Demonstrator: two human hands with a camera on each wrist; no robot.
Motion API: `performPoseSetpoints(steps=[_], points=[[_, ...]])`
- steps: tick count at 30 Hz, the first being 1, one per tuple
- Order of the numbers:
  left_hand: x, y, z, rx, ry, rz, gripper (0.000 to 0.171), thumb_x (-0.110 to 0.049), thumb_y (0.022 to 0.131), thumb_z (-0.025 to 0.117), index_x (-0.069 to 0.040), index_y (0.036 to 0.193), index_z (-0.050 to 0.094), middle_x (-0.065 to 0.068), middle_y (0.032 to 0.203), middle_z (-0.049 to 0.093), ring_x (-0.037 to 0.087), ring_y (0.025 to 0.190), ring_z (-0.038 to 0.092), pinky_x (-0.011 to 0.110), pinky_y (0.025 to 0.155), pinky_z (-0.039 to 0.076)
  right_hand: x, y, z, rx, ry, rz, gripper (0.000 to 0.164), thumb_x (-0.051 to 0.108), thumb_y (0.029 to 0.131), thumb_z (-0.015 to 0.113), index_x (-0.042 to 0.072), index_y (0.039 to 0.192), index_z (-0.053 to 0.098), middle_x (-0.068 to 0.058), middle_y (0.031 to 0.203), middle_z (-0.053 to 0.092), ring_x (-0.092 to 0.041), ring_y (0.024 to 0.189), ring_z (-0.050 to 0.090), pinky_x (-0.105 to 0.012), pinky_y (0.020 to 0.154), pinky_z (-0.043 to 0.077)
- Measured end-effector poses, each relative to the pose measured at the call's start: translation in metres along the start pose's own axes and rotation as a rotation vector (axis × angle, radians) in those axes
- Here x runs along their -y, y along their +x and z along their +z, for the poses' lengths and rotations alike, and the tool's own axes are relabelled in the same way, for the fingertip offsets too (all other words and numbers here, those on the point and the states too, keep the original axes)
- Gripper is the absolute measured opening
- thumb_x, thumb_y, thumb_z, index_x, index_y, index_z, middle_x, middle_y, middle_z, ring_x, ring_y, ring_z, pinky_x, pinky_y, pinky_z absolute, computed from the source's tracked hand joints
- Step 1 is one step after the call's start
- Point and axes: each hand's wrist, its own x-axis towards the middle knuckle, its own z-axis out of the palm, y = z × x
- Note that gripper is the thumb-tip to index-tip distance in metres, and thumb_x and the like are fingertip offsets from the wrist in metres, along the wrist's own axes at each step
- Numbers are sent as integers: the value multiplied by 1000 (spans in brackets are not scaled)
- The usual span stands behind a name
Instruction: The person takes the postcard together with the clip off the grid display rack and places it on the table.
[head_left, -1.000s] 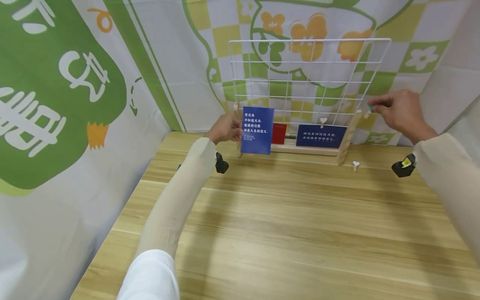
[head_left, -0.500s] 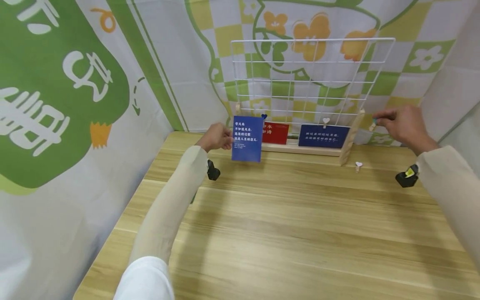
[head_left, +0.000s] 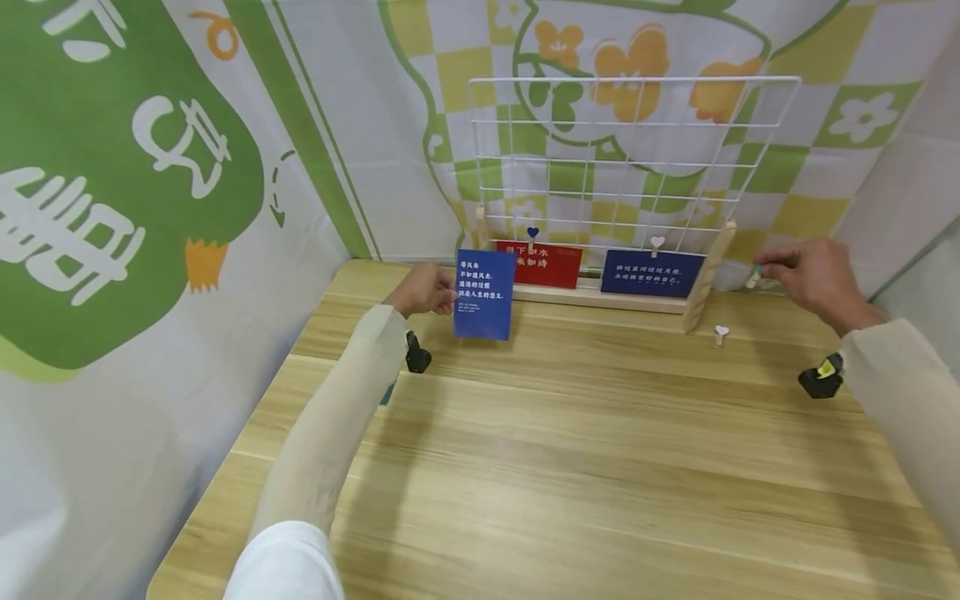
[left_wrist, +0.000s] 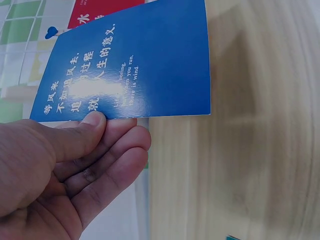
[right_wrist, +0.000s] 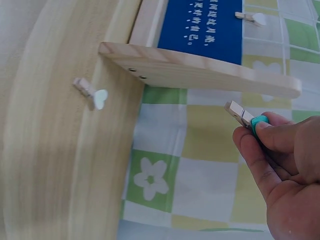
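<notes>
wooden table (head_left: 570,433) stands before patterned cloth (head_left: 858,117); left fingers (left_wrist: 112,172) pinch card (head_left: 483,295), right fingers (right_wrist: 257,160) clothespin (right_wrist: 240,113).

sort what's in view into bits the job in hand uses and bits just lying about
Seems part of the job:
blue card, in the left hand
teal-heart peg, in the right hand
wire rack
red card and navy card, clipped up

Just lying about:
loose white-heart peg on the table, perhaps a spare
teal thing by the left sleeve, partly hidden
</notes>
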Motion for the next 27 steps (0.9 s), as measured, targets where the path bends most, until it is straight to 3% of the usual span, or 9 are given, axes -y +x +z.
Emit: performPoseSetpoints(steps=[5, 11, 16, 22, 23, 27], points=[[10, -5, 4, 8, -22, -19, 14, 3, 97, 54, 12, 94, 65, 25, 88, 70, 42, 88, 70, 45, 82, 60, -5, -4, 5, 24, 10, 37, 19, 7, 94, 64, -6, 106, 72, -30, 103, 69, 32, 64, 33, -2, 57, 32], [22, -11, 9, 20, -37, -54, 15, 2, 98, 53, 11, 97, 65, 26, 92, 70, 42, 90, 70, 46, 84, 59, -11, -9, 12, 40, 22, 44, 18, 5, 94, 64, -6, 106, 72, -32, 108, 66, 30, 66, 34, -3, 55, 35], [31, -15, 12, 22, -43, -74, 16, 2, 98, 53, 11, 97, 66, 26, 92, 70, 41, 91, 70, 47, 85, 59, -19, -15, 20, 62, 16, 47, 20, 9, 95, 63, -5, 106, 72, -32, 111, 65, 27, 66, 36, -14, 52, 39], [41, -16, 14, 42, -33, -91, 15, 1, 98, 54, 10, 97, 66, 23, 89, 70, 40, 89, 70, 44, 82, 60, -29, -24, 31, 53, -22, 18, 17, 9, 92, 66, -2, 103, 74, -29, 110, 67, 29, 72, 33, -5, 58, 33], [42, -17, 14, 46, -28, -95, 15, 1, 98, 54, 10, 97, 66, 22, 89, 70, 39, 89, 70, 43, 82, 60, -30, -25, 33, 53, -26, 10, 17, 8, 92, 67, -2, 103, 74, -30, 110, 67, 24, 71, 43, -6, 58, 34], [45, -22, 14, 57, -15, -118, 16, -1, 99, 54, 8, 96, 67, 22, 91, 70, 36, 88, 71, 41, 82, 60, -34, -29, 40, 70, -23, -1, 17, 6, 91, 66, -4, 103, 73, -30, 105, 68, 21, 67, 45, -11, 54, 38]])
